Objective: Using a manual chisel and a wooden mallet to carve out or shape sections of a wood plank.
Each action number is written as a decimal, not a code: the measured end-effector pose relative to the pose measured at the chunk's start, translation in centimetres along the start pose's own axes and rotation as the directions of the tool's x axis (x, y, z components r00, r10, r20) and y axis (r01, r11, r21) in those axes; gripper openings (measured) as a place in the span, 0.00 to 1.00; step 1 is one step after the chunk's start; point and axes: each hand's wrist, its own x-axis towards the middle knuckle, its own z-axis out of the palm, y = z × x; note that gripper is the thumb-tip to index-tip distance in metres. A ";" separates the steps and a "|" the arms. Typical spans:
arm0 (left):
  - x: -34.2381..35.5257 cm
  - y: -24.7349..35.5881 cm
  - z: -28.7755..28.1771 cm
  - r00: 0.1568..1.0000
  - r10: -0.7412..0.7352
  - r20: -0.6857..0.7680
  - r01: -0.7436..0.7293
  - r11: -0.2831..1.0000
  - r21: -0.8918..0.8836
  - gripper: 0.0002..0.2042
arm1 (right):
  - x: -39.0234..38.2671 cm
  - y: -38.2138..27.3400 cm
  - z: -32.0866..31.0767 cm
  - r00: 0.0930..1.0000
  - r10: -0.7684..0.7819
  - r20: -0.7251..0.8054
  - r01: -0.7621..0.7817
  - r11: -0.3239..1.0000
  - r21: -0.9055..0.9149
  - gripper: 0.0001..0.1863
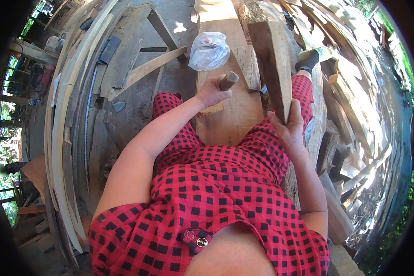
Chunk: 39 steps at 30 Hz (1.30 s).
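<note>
My left hand (212, 92) is closed around a round wooden handle (228, 81), its blunt end pointing up; what the handle belongs to is hidden. Just below that hand, a small pale wood block (211, 109) lies on a wide plank (230, 120) between my legs. My right hand (290, 125) grips the near end of a long wooden board (272, 64), which is dark on one face, pale on the other, and stands on edge over my right thigh. Beside the board is a small grey metal piece (263, 89), partly hidden.
A clear plastic bag (209, 50) with something inside sits farther along the plank. Slats and a wooden frame (147, 66) stand to the left, next to long stacked strips (62, 133). Rough timber offcuts (354, 110) are piled along the right. My right foot (309, 59) rests among them.
</note>
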 end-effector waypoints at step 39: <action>-0.4 -1.9 -1.3 0.998 0.037 -0.049 -0.037 0.999 -0.005 0.09 | -2.6 6.3 4.6 0.857 0.476 0.199 -0.506 0.698 0.507 0.11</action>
